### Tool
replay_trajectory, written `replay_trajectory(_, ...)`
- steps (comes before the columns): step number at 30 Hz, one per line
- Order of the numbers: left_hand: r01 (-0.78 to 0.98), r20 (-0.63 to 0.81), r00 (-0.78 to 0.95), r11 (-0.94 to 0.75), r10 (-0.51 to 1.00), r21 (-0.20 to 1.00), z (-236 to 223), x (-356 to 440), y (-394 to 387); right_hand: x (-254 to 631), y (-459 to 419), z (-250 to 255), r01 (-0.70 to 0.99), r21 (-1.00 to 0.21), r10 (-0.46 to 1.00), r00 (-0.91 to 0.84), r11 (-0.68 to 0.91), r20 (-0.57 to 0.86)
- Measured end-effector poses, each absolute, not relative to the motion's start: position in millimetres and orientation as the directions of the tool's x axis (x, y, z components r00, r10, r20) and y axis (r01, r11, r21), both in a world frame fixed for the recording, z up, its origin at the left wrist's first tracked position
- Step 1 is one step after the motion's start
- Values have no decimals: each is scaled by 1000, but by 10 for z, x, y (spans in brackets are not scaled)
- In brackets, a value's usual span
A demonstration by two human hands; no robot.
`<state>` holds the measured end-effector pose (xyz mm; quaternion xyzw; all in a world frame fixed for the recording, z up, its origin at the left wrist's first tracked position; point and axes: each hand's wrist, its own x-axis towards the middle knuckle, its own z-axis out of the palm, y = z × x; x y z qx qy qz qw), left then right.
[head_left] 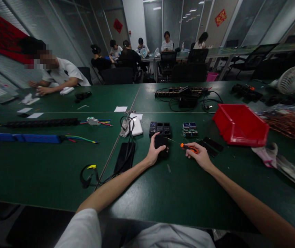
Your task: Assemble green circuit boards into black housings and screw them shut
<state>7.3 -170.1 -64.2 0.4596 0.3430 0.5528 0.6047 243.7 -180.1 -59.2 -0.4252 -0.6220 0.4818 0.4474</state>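
My left hand is closed around a small black box-shaped case, held just above the green table. In my right hand is a screwdriver with an orange and black handle, its thin shaft pointing left toward the case. Whether the tip touches the case I cannot tell. Right behind the case stand several black modules with small dark windows. To their right lie small circuit boards with bluish screens. Flat black strips rest beside my right hand.
A red plastic bin stands at the right, with copper-coloured wires beyond it. White power bank, black cable and a dark phone-like slab lie left. A blue power strip lies further left. A co-worker sits across the table.
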Motion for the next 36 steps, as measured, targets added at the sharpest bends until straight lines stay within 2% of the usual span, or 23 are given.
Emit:
replay_trajectory(7,-417,56,200,33,978,908,-614,43,-1686,2444,-1819,-597,133,-974,958,-248,181,144)
replay_trajectory(15,-493,89,260,53,962,868,-600,50,-1686,2446,-1810,-613,172,-967,957,-254,189,142)
replay_trajectory(21,-462,52,199,47,979,885,-608,60,-1675,2407,-1846,-584,258,-937,966,-168,235,196)
replay_trajectory(25,-448,21,139,44,990,893,-627,65,-1661,2439,-1823,-627,446,-843,951,-77,301,299)
replay_trajectory(32,-414,22,131,34,991,910,-628,71,-1671,2528,-1752,-738,721,-586,921,-198,369,336)
replay_trajectory(36,-406,31,130,25,991,914,-633,73,-1675,2524,-1759,-739,781,-489,910,-241,388,336)
